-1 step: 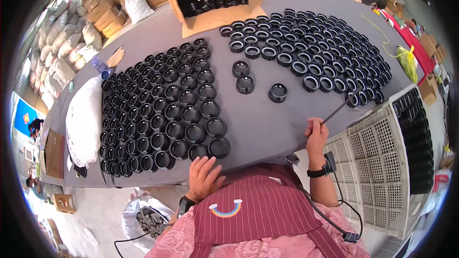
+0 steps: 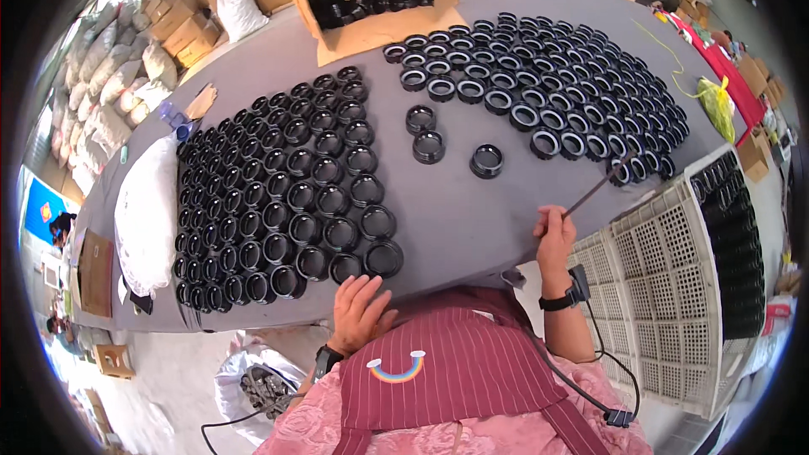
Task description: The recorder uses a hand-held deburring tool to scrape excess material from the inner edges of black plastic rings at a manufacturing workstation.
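My right hand (image 2: 554,232) is closed on a thin dark stick (image 2: 594,190). The stick slants up to the right, and its far end reaches the near rings of the right group. At the table's front edge my left hand (image 2: 359,312) is open, fingers apart, just below the nearest black rings (image 2: 383,259) of the left group. Those rings stand in rows. On the right, a fanned group of black rings (image 2: 545,144) shows paler inner rims. Between the groups sit two rings side by side (image 2: 428,147) and a single ring (image 2: 486,161).
An open cardboard box (image 2: 337,40) of black parts stands at the far edge. White plastic crates (image 2: 657,286) rise beside the table on the right, holding dark parts. A white bag (image 2: 147,215) lies at the left, a yellow-green bag (image 2: 716,109) at the far right. Cables hang from both wrists.
The whole view has shifted slightly. The stick's far end sits a little farther up and right among the rings; my left hand has stayed put.
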The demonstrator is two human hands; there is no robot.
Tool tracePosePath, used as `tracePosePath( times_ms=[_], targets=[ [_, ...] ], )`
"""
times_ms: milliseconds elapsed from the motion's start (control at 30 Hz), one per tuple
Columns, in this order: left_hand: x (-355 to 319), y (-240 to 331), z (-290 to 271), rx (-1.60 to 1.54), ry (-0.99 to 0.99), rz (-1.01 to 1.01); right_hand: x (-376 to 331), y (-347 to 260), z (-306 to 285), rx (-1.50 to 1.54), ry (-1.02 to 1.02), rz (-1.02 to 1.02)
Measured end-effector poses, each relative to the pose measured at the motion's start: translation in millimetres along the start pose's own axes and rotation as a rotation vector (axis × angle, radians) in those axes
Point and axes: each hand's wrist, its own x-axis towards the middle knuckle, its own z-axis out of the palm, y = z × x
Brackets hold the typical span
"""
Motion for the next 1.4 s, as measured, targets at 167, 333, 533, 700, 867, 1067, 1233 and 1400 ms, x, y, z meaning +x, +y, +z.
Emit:
tracePosePath(
  times_ms=[167,333,533,700,867,1067,1233,1400],
  targets=[
    [-18.9,0.8,-1.8,-0.166,-0.081,-0.059,-2.3,3.1,10.2,0.075,0.034,-0.019],
    [-98.7,-28.5,-33.6,-0.294,-0.388,-0.188,-1.1,3.8,12.7,0.111,-0.023,-0.176],
    [-196.1,-47.2,-17.6,-0.354,-0.472,-0.54,-1.6,3.9,12.4,0.038,0.019,-0.211],
    [-324.9,-99.1,26.8,-0.338,-0.473,-1.282,0.2,-2.9,21.6,-0.091,0.028,-0.23],
    [-282.5,-121.6,57.9,-0.349,-0.647,-1.291,-4.3,-0.6,27.2,-0.119,0.105,-0.155],
    [-236.4,-143.8,89.4,-0.383,-0.717,-1.238,-2.0,1.5,29.4,-0.15,0.134,-0.135],
    [-213.7,-150.5,105.8,-0.4,-0.742,-1.2,0.9,0.1,31.2,-0.188,0.103,-0.123],
    [-212.9,-146.7,104.6,-0.382,-0.755,-1.191,10.1,-10.3,37.1,-0.202,0.09,0.011]
  ],
)
